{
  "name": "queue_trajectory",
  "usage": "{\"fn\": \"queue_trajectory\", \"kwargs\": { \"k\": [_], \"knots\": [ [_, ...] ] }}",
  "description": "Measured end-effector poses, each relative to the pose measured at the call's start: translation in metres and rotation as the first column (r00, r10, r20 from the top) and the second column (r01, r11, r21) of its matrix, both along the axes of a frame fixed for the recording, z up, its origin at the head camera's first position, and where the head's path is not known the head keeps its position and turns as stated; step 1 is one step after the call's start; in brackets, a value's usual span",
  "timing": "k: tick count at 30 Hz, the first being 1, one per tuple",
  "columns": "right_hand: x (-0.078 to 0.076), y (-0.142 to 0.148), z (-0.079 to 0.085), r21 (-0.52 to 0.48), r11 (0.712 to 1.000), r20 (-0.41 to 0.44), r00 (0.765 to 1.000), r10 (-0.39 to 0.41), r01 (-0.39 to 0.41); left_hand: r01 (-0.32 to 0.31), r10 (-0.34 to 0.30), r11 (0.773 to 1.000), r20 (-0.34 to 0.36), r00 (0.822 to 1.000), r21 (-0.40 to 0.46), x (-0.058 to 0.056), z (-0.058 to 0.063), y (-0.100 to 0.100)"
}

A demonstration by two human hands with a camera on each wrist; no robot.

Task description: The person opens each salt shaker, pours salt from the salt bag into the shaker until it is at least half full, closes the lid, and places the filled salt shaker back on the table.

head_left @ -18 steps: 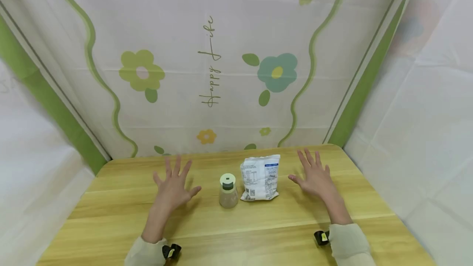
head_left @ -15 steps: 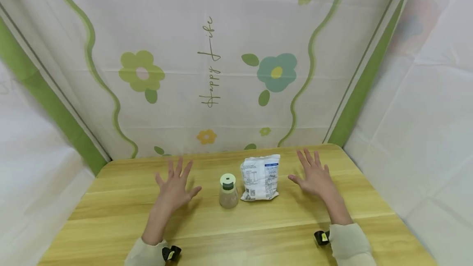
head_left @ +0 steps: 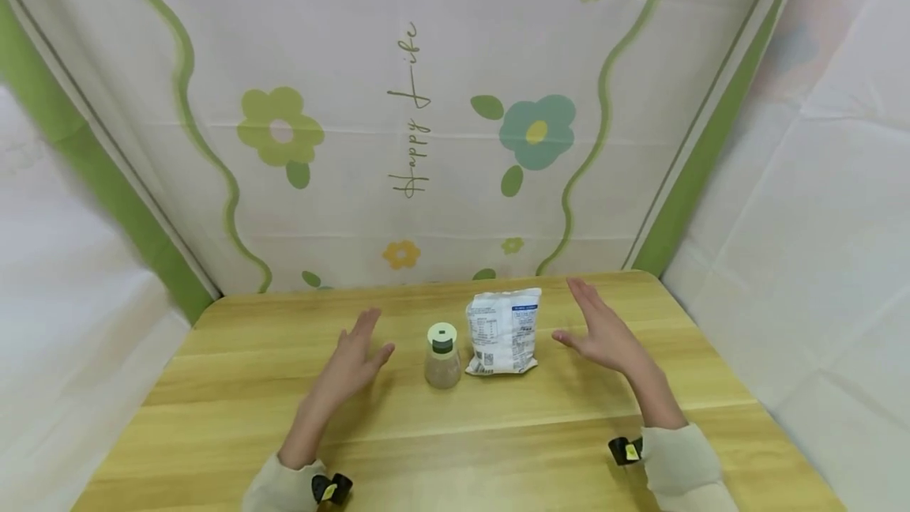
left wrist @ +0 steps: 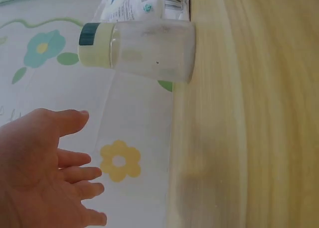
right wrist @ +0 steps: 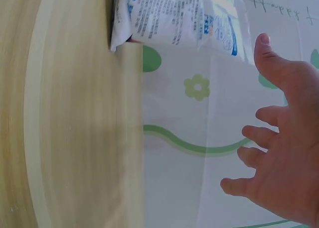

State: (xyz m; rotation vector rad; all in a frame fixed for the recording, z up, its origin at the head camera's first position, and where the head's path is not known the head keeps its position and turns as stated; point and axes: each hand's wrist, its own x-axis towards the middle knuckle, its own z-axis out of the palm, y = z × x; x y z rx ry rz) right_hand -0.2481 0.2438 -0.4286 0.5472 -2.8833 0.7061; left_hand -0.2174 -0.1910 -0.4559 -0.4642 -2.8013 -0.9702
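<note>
A clear shaker jar [head_left: 443, 362] with a pale green lid and a dark green flap stands upright on the wooden table. Just right of it, a white printed plastic packet [head_left: 503, 332] also stands upright. My left hand [head_left: 351, 362] is held left of the jar, its fingers extended and palm turned inward. On the packet's right is my right hand [head_left: 604, 338], fingers likewise extended, thumb toward the packet. Both hands are apart from the objects and hold nothing. In the left wrist view the jar [left wrist: 152, 49] partly covers the packet [left wrist: 144, 4].
The wooden table [head_left: 455, 449] has its far edge against a white floral curtain [head_left: 341, 212] with green vines. White cloth [head_left: 803, 259] also hangs along the right side. Black wrist cameras sit at both sleeves.
Both hands have turned from palms down with spread fingers to palms facing inward, fingers drawn together. The left hand has shifted slightly right; the head view has tilted slightly. Jar and packet stay put.
</note>
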Motion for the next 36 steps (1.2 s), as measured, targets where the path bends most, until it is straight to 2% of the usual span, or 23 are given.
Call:
{"fn": "queue_trajectory", "kwargs": {
  "k": [5,9,15,25,30,36],
  "knots": [
    [0.006,-0.009,0.006,-0.013,1.0,-0.022,1.0,0.01,-0.011,0.037,-0.039,0.995,0.022,0.999,0.092,0.006,0.0,0.004],
    [0.013,-0.018,0.008,-0.039,0.999,-0.063,0.998,0.026,-0.029,0.038,-0.046,0.99,0.062,0.997,0.137,0.008,-0.002,0.012],
    [0.024,-0.036,0.009,-0.106,0.993,-0.1,0.994,0.044,-0.055,0.009,-0.02,0.989,0.075,0.997,0.148,0.01,-0.008,0.025],
    [0.033,-0.055,0.006,-0.184,0.968,-0.214,0.968,0.127,-0.168,0.067,-0.077,0.986,0.061,0.995,0.152,0.013,-0.009,0.038],
    [0.037,-0.067,0.0,-0.194,0.954,-0.247,0.953,0.177,-0.228,0.078,-0.088,0.985,0.065,0.994,0.153,0.012,-0.013,0.042],
    [0.041,-0.084,-0.006,-0.171,0.946,-0.242,0.943,0.229,-0.274,0.069,-0.084,0.984,0.082,0.993,0.164,0.013,-0.015,0.047]
  ]
}}
